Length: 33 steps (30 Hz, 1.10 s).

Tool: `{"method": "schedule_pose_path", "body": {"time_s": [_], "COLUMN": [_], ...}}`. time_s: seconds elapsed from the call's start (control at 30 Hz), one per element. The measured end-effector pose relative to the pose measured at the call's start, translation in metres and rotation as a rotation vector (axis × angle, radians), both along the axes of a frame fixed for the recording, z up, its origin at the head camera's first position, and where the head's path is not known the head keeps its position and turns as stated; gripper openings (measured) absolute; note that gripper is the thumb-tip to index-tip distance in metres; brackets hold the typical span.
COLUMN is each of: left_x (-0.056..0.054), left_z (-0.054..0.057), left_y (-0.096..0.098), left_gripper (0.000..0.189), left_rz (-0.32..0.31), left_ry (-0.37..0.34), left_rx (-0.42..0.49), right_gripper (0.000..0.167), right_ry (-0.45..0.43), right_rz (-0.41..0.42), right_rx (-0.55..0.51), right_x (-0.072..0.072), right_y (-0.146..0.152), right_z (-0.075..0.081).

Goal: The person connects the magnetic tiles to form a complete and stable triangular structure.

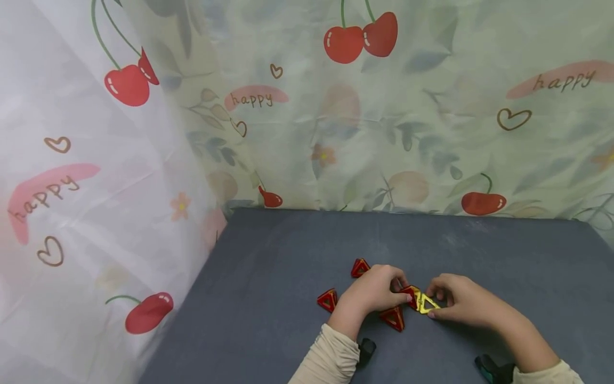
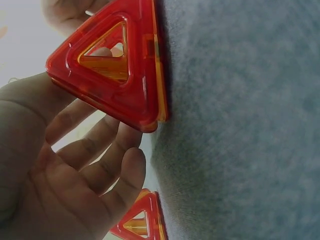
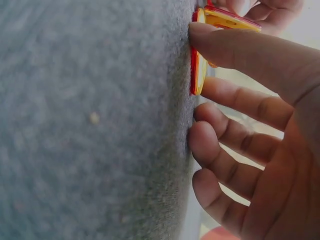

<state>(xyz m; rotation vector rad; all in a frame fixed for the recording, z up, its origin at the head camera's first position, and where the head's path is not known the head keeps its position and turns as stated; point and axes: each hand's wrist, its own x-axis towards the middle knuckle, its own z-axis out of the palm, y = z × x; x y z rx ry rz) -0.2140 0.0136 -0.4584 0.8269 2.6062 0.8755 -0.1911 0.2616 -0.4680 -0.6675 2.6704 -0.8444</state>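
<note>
Between the two hands lie triangular magnetic tiles, joined edge to edge on the table. My left hand [image 1: 379, 288] pinches the red triangle tile [image 1: 410, 294] with thumb and fingertips. Its neighbour, a yellow triangle tile [image 1: 428, 304], is pinched by my right hand [image 1: 465, 298] between thumb and index finger. In the right wrist view the yellow tile [image 3: 201, 60] lies against the table, other fingers curving beside it. A red tile pyramid [image 1: 393, 319] stands just below the left hand. It looms large in the left wrist view, where this red pyramid [image 2: 107, 95] partly hides the thumb and fingers.
Two more red tile pyramids, one [image 1: 328, 300] left of the left wrist and another [image 1: 360, 268] behind that hand, stand on the grey table [image 1: 268, 256]. A patterned curtain [image 1: 297, 133] hangs along the table's back and left sides.
</note>
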Motion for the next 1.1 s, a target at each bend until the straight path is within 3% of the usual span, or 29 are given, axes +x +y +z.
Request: {"method": "schedule_pose_path", "body": {"time_s": [0.17, 0.4, 0.7, 1.1], "left_x": [0.001, 0.001, 0.0, -0.001], "left_z": [0.0, 0.002, 0.001, 0.001], "left_y": [0.0, 0.001, 0.003, 0.007], "left_gripper": [0.011, 0.009, 0.011, 0.012], "left_rz": [0.0, -0.005, -0.015, -0.041], "left_ry": [0.003, -0.003, -0.006, -0.012], "left_rx": [-0.001, -0.018, -0.033, -0.026], "right_gripper": [0.028, 0.027, 0.025, 0.013], "right_ry": [0.005, 0.014, 0.109, 0.171], "right_rz": [-0.037, -0.01, -0.024, -0.028], "right_rx": [0.028, -0.013, -0.072, -0.113], "right_x": [0.0, 0.0, 0.003, 0.007], "right_y": [-0.001, 0.002, -0.006, -0.007], "right_z": [0.002, 0.004, 0.004, 0.009]}}
